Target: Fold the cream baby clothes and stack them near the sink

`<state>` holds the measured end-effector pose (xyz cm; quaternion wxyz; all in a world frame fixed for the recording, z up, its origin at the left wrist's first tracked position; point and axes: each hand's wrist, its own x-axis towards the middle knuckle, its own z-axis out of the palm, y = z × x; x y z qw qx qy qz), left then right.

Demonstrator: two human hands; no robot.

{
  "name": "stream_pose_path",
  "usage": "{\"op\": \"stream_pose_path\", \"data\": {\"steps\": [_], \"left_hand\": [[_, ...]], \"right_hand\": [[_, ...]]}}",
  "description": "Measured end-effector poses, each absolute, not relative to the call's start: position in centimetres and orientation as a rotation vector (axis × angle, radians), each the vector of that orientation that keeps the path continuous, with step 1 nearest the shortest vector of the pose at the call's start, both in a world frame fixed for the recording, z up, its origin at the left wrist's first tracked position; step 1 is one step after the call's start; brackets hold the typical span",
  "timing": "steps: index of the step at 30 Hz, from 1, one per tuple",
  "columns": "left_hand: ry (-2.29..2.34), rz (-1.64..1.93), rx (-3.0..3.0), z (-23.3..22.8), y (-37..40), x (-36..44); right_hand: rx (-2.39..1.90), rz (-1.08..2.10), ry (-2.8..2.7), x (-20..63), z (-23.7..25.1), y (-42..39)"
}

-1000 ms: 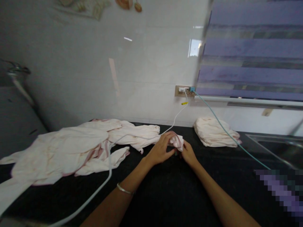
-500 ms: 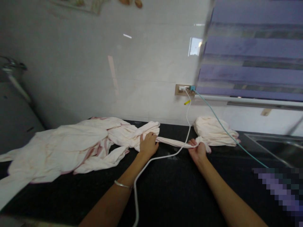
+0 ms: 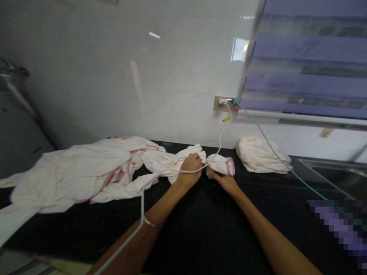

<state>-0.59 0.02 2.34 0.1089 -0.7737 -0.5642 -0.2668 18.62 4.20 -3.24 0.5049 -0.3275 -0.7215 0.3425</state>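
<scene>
My left hand [image 3: 191, 165] is closed on a bunched cream cloth [image 3: 174, 160] with pink edging, low over the black counter. Close by on its right, my right hand [image 3: 226, 182] grips another part of cream cloth [image 3: 220, 164], whose pink-striped end points right; the thumb and some fingers are hidden under it. Whether both parts are one piece I cannot tell. A white cable [image 3: 169, 170] crosses over my left hand and forearm. Left of my hands spreads a large heap of the same cream cloth [image 3: 83, 168].
A folded cream cloth bundle [image 3: 260, 156] sits right of my hands against the wall. Beyond it is a metal sink [image 3: 338, 172]. White and teal [image 3: 265, 136] cables run from a wall socket [image 3: 226, 103]. The black counter [image 3: 218, 233] extends toward me.
My right hand has moved left, close to my left hand. The taut twisted strip between them is now gathered up. The white cable has shifted left, across my left arm.
</scene>
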Motion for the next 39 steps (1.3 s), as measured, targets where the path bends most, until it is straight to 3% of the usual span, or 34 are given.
{"op": "stream_pose_path", "data": {"steps": [6,15,23,31,34,39], "left_hand": [[-1.262,-0.902,-2.583,1.4,-1.2,2.3],[-1.444,-1.016,-2.316,0.7,-1.6,2.6],[-1.504,-0.979,-2.41,0.6,-0.3,1.3],[-1.76,-0.88,-2.127,0.5,0.2,0.1],[-2.024,-0.849,-2.079,0.7,0.8,-1.1],[-2.316,-1.15,-2.057,0.9,2.1,-3.3]], "right_hand": [[-0.705,0.74,-1.954,18.1,-2.5,2.9],[-0.62,0.616,-1.931,18.4,-1.7,3.4],[-0.687,0.807,-1.834,18.8,-1.8,4.0],[-0.852,1.035,-1.264,19.3,-2.7,5.4],[-0.861,0.936,-1.03,20.3,-3.1,6.6],[-1.042,0.637,-0.744,22.4,-3.8,8.3]]}}
